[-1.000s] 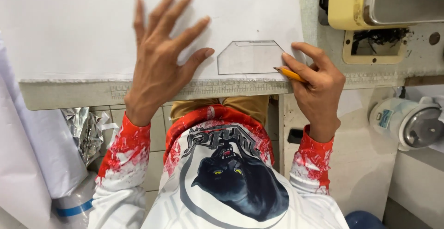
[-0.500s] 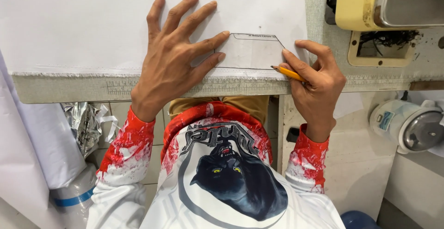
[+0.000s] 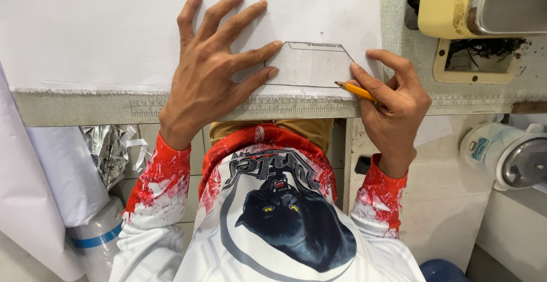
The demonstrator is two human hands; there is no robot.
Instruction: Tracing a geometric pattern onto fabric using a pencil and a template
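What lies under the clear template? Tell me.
Through the clear template white fabric shows, spread over the table. The left hand presses its left edge; the right hand puts a pencil there. The tabletop beneath is hidden.

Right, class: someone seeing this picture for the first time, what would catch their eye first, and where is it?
The two hands at the table's front edge: the left hand lies spread flat on the white fabric, fingertips on a clear template, while the right hand holds a yellow pencil at the template's right edge. Below them, the red-and-white shirt with a black panther print fills the bottom centre.
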